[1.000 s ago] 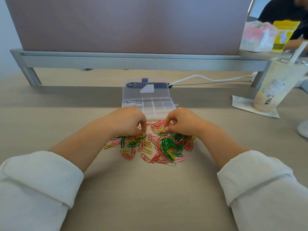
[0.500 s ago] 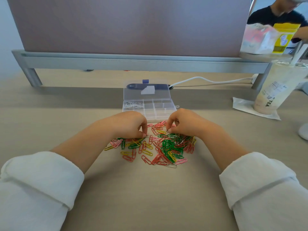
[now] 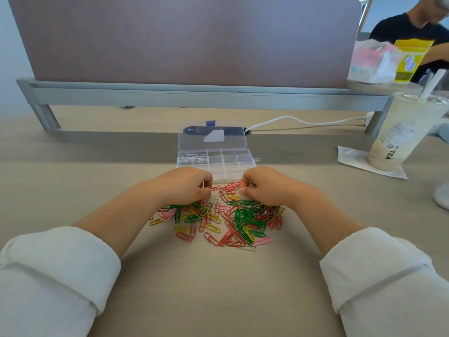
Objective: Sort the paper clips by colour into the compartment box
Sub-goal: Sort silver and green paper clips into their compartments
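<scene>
A pile of paper clips (image 3: 218,220) in red, pink, green and yellow lies on the desk in front of me. Behind it stands the clear compartment box (image 3: 243,164) with its lid (image 3: 194,142) folded back. White clips (image 3: 193,158) fill its far-left compartment, and the other compartments look empty. My left hand (image 3: 184,187) hovers over the pile's left rear edge, fingers curled, pinching a small silvery clip. My right hand (image 3: 266,187) sits at the pile's right rear edge, also curled, with a silvery clip at its fingertips. A loose silver clip (image 3: 214,203) lies between the hands.
A tea cup with a straw (image 3: 403,135) stands on a napkin (image 3: 352,156) at the right. A white cable (image 3: 303,121) runs behind the box under a grey shelf rail (image 3: 194,96) and a partition. Bags (image 3: 374,62) and another person (image 3: 413,27) are at the far right.
Both hands stay at the rear of the pile. Their fingertips have drawn up off the clips and curled inward, and a silvery clip now shows in each.
</scene>
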A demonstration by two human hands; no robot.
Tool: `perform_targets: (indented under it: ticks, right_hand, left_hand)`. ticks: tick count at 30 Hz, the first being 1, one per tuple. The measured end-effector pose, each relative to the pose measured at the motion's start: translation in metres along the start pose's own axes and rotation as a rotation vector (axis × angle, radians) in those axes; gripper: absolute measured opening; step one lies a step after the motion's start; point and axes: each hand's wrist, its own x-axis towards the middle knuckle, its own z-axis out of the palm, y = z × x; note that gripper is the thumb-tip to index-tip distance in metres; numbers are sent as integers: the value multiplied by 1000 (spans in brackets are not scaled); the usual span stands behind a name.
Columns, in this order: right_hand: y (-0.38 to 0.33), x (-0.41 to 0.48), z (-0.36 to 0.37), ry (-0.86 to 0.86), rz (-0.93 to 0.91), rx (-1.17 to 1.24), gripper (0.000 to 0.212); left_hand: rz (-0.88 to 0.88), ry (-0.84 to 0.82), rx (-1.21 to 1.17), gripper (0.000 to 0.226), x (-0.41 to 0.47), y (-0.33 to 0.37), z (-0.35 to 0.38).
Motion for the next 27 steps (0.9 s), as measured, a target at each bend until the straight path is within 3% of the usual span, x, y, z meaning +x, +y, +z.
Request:
perform_targets:
  ticks: [7, 12, 17, 21, 27]
  right_hand:
    - [-2, 1, 0, 12, -18, 87, 14]
    - [-2, -1, 0, -7, -7, 150, 26]
    - [-1, -1, 1, -7, 8, 157, 23]
    - [0, -3, 0, -2, 5, 194, 8]
    - [0, -1, 1, 29, 9, 197, 23]
  left_hand:
    - [43, 154, 31, 15, 0, -3, -1]
    - [29, 56, 58, 29, 0, 3, 2]
    - [25, 17, 17, 21, 1, 7, 4]
    - [22, -15, 5, 20, 0, 8, 4]
    - [19, -27, -87, 14, -2, 11, 2]
